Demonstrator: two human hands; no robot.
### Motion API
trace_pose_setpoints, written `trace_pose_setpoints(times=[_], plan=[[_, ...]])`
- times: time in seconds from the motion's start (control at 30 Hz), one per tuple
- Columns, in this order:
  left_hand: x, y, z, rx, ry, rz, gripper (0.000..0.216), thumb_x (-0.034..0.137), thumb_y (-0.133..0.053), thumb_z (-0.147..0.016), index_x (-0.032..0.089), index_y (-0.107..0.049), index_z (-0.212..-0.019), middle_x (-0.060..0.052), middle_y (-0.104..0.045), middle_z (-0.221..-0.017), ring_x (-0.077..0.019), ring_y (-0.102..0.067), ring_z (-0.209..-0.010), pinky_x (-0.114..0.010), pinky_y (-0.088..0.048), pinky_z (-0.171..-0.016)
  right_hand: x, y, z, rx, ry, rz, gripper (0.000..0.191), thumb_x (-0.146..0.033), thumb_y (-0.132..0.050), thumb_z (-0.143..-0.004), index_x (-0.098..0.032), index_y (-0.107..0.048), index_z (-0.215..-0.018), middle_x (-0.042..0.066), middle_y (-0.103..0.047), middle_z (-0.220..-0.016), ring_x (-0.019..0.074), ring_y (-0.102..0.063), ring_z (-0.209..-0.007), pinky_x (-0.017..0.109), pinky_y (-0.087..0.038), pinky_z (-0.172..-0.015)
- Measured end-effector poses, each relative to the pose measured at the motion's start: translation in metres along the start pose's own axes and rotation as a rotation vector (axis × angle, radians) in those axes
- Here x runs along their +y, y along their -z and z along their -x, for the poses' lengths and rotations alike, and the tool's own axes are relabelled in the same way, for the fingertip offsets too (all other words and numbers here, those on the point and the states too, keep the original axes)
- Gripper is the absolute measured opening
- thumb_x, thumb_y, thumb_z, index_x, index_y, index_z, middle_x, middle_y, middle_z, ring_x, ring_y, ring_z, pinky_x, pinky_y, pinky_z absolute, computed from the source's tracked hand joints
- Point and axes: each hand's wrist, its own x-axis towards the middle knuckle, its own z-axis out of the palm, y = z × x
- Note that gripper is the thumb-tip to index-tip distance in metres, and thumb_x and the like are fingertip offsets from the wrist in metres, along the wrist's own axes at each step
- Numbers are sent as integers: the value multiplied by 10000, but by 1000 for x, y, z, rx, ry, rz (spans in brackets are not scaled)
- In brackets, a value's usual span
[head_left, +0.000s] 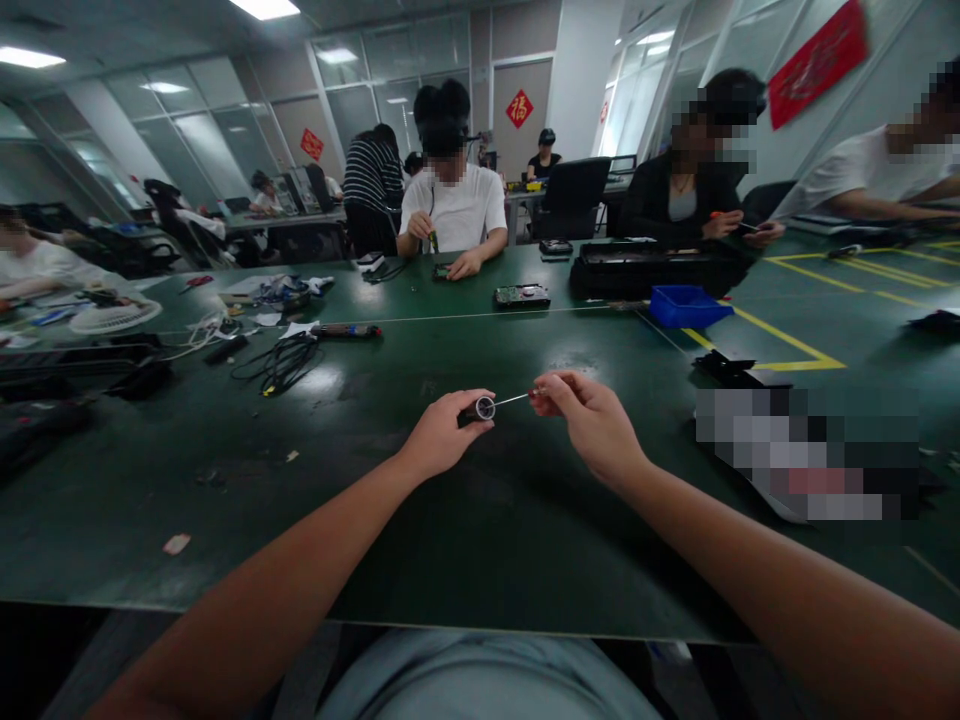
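Note:
My left hand (444, 432) is closed around a small dark cylinder with a round silvery end (484, 408), held above the green table (465, 530). My right hand (589, 415) pinches a thin metal tool with a reddish handle (517, 399), perhaps a small screwdriver. Its tip points left and touches or nearly touches the cylinder's silvery end. Both hands hover over the middle of the table, a little above its surface.
Black cables (281, 362) and a dark tool (345, 330) lie at the far left. A blue bin (686, 305) and black device (645, 268) sit far right, a circuit board (521, 295) between. A blurred flat object (806, 450) lies right. Other people sit opposite.

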Motion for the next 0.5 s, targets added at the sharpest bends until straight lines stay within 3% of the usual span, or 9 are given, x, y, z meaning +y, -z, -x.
trace_pose_setpoints(times=[0.13,0.27,0.33,0.5], plan=[[4,1,-1,-24,-49,10,376,216,-680,-873,242,-628,-1245,-44,-670,-1180,-221,-598,-1110,-387,-442,-1002,13,-1,-8,66,-166,-171,352,-558,-523,-908,-216,-605,-901,51,-655,-770,191,-636,-699,369,-554,-701],[5,3,-1,-54,-95,-28,374,222,-671,-884,256,-624,-1254,-32,-668,-1201,-218,-585,-1110,-388,-427,-1002,19,1,-14,-19,-340,-284,355,-569,-519,-897,-230,-570,-806,31,-603,-653,201,-607,-616,391,-547,-663],[5,4,-1,-69,-86,-51,380,223,-670,-884,256,-622,-1260,-31,-674,-1188,-220,-587,-1086,-388,-432,-986,18,1,-13,21,-347,-321,334,-549,-559,-885,-227,-584,-800,17,-594,-652,190,-599,-613,376,-539,-654],[6,5,-1,-62,-28,-59,391,247,-680,-878,252,-627,-1265,-42,-679,-1155,-228,-596,-1059,-388,-441,-973,14,0,-10,110,-205,-227,324,-546,-606,-869,-223,-614,-865,19,-636,-744,173,-612,-668,342,-530,-664]])
